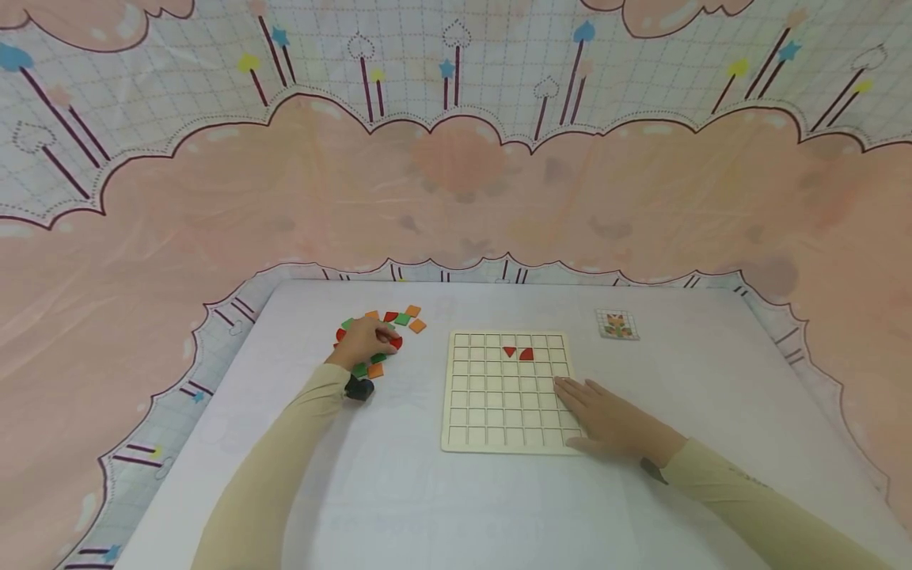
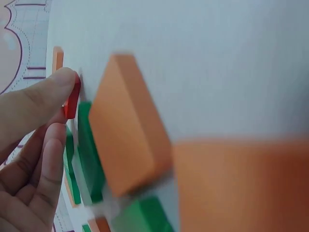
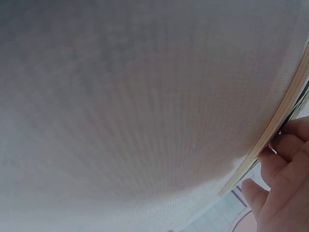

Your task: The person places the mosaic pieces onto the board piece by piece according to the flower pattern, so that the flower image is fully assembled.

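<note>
Over a loose group of coloured tiles, my left hand [image 1: 366, 339] pinches a red tile [image 2: 73, 99] between thumb and fingers. Green tiles [image 2: 88, 154] and orange tiles [image 2: 123, 121] lie just below and beside it in the left wrist view. A pale wooden grid board [image 1: 477, 400] lies in the middle of the table. Two red pieces sit in its upper cells, a triangle [image 1: 509, 351] and a quarter-round piece [image 1: 526, 355]. My right hand [image 1: 609, 419] rests with outstretched fingers on the board's right edge [image 3: 275, 123].
A small card [image 1: 617, 324] with a gridded flower-like picture lies to the right, behind the board. The white table [image 1: 427, 507] ends at the back against a patterned pink and white cloth [image 1: 456, 206]. A dark wrist strap [image 1: 359, 389] shows under the left sleeve.
</note>
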The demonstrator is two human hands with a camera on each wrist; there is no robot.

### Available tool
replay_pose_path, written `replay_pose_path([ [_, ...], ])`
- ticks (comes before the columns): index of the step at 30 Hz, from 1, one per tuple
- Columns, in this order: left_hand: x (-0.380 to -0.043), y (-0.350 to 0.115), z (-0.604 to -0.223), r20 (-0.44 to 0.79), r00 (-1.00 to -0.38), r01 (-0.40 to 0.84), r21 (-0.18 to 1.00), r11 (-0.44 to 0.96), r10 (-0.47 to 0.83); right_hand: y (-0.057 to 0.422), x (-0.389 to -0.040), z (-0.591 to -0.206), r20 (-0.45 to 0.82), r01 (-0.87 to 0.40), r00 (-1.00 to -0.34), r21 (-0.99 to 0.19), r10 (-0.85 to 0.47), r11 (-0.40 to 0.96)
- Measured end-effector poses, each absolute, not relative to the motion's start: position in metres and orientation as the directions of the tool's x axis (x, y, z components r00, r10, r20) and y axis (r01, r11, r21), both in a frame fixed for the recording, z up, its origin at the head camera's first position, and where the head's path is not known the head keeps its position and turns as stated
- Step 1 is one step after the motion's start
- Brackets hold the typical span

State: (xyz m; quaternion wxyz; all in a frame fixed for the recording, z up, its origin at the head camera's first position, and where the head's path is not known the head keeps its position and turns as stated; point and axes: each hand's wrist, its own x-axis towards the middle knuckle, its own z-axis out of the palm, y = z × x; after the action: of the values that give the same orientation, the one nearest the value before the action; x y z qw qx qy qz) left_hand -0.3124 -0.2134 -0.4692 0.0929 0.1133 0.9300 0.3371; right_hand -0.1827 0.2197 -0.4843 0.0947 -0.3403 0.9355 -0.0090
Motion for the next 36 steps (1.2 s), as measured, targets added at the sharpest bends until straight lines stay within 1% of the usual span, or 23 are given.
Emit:
replay_pose_path([
  [10, -0.312, -0.199, -0.475, -0.1, -0.96, 0.13, 0.672, 0.729, 0.263, 0.219, -0.183, -0.484, -0.182, -0.63, -0.752, -0.086, -0.634, 0.772],
  [15, -0.31, -0.196, -0.477, -0.094, -0.961, 0.132, 0.667, 0.734, 0.258, 0.219, -0.183, -0.484, -0.177, -0.632, -0.752, -0.082, -0.635, 0.771],
  [25, -0.307, -0.193, -0.472, -0.068, -0.955, 0.178, 0.646, 0.742, 0.288, 0.22, -0.183, -0.483, -0.171, -0.632, -0.754, -0.077, -0.634, 0.771],
  [36, -0.306, -0.188, -0.474, -0.09, -0.96, 0.144, 0.655, 0.742, 0.266, 0.219, -0.181, -0.478, -0.176, -0.631, -0.75, -0.097, -0.638, 0.769],
])
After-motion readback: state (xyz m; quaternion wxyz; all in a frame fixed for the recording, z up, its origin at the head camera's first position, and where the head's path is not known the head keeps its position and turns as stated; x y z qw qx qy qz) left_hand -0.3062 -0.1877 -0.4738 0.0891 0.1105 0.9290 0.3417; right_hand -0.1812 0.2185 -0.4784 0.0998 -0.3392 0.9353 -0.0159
